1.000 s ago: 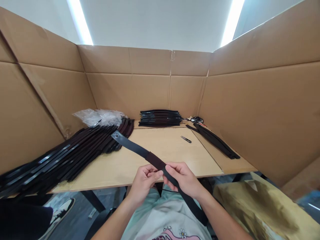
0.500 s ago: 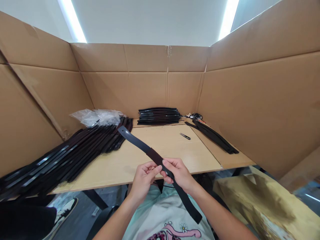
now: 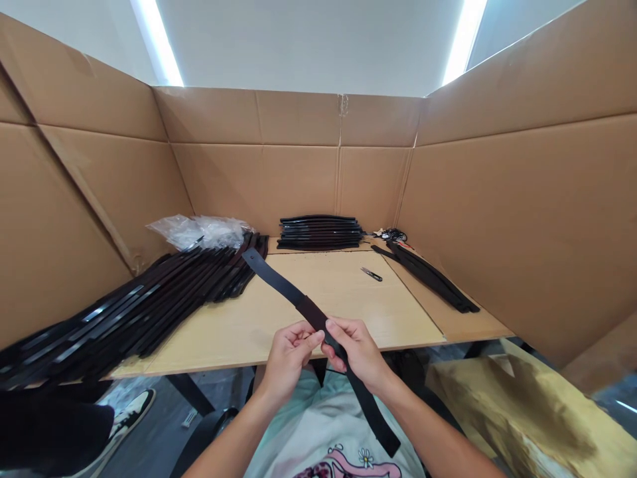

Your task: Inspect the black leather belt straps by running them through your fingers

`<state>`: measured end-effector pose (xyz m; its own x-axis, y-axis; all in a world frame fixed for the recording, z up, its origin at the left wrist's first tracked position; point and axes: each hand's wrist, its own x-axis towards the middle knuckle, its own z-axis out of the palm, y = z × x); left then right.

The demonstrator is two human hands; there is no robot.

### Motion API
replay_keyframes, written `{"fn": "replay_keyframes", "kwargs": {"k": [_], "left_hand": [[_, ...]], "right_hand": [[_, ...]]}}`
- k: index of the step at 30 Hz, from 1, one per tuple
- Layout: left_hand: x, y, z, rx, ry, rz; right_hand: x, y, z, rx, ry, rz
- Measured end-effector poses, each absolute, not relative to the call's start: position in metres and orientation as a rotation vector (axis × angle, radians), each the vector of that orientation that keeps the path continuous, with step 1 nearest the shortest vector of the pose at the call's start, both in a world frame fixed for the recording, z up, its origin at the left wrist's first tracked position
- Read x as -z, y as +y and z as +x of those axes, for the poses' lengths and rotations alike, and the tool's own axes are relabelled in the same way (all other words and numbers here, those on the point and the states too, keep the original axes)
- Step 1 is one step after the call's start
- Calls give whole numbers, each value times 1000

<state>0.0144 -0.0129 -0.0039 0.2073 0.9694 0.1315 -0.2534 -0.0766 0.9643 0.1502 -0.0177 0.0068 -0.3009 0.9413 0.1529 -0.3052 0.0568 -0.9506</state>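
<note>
A long, curved black strip (image 3: 279, 284) slants across in front of me, its smooth end with a small hole pointing up and left. Dark fabric (image 3: 314, 315) wraps its middle, and a matte black length (image 3: 367, 401) runs down over my lap. My left hand (image 3: 293, 348) pinches the strip's edge near the middle between thumb and fingers. Right beside it, my right hand (image 3: 355, 348) grips the same strip, thumb on top and fingers curled beneath. On the table beyond lies a pair of small thread snips (image 3: 371, 274).
Many black strips (image 3: 164, 299) cover the table's left side, with clear plastic bags (image 3: 199, 232) behind. A neat stack of strips (image 3: 320, 232) stands at the back. More black strips (image 3: 430, 275) lie at right. Cardboard walls (image 3: 298, 172) surround the table. A person's shoe (image 3: 132, 418) shows lower left.
The camera has turned slightly left, so the surroundings sit a little further right. Both hands keep nearly the same hold on the black strip.
</note>
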Motion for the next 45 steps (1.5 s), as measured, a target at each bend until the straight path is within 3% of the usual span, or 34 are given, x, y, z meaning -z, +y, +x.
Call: {"fn": "replay_keyframes", "kwargs": {"k": [10, 31, 45], "left_hand": [[0, -9, 7, -1298, 825, 1127], [0, -7, 0, -1115, 743, 1139], [3, -1, 3, -1343, 841, 1049]], "right_hand": [[-6, -22, 157, -1632, -1152, -572], [-6, -26, 154, -1502, -1459, -566], [5, -18, 151, -1666, -1146, -568]]}}
